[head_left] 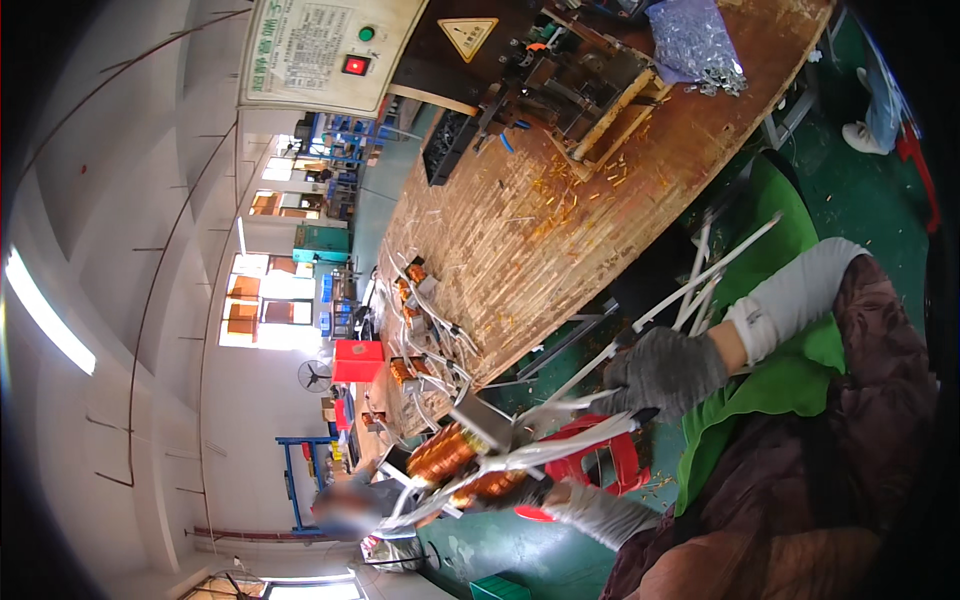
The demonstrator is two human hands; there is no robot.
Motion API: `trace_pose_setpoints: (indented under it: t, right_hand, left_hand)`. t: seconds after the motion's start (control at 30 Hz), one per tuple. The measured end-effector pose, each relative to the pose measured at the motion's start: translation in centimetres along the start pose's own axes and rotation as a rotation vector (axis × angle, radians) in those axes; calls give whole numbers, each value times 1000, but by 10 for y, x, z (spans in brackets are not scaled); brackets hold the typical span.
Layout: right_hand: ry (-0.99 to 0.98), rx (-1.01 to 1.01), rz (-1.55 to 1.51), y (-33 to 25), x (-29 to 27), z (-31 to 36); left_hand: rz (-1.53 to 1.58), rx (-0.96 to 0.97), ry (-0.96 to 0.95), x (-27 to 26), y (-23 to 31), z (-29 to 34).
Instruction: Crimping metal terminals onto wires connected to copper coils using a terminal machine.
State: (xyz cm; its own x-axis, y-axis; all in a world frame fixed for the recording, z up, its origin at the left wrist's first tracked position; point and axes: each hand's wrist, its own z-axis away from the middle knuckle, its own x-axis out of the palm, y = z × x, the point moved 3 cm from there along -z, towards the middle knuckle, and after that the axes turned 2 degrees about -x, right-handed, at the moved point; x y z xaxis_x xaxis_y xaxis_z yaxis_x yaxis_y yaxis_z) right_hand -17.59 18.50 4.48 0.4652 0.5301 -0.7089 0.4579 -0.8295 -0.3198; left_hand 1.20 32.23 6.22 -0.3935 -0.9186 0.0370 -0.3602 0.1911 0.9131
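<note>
My left hand (532, 492), in a dark glove, is closed around the underside of a copper-wound coil assembly (446, 454), perhaps a transformer. Its two orange-brown windings sit on a metal core, and the coil hides most of those fingers. A bundle of white wires (570, 444) loops from the coil toward my other hand. My right hand (668, 374), in a grey knit glove, is closed on white wires. Their long white ends (735, 250) stick out past that hand, over a green apron (765, 400). Exactly how the fingers grip the wires is hard to make out.
The view is strongly tilted. Several similar coils (408, 370) with white leads lie along the wooden bench (480, 240). Farther along it stand a bench machine (590, 100), scattered scraps and a plastic bag of metal parts (700, 45). A red stool (625, 460) is below. Another person (345, 505) is beyond the coil.
</note>
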Motion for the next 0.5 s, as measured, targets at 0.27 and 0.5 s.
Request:
trace_pose_setpoints:
  t: [0.27, 0.5]
  right_hand:
    - [316, -293, -456, -39, 60, -86]
    - [791, -360, -518, -37, -69, -185]
  left_hand:
    - [-385, 188, -252, -26, 96, -26]
    - [-659, 335, -488, -26, 142, -30]
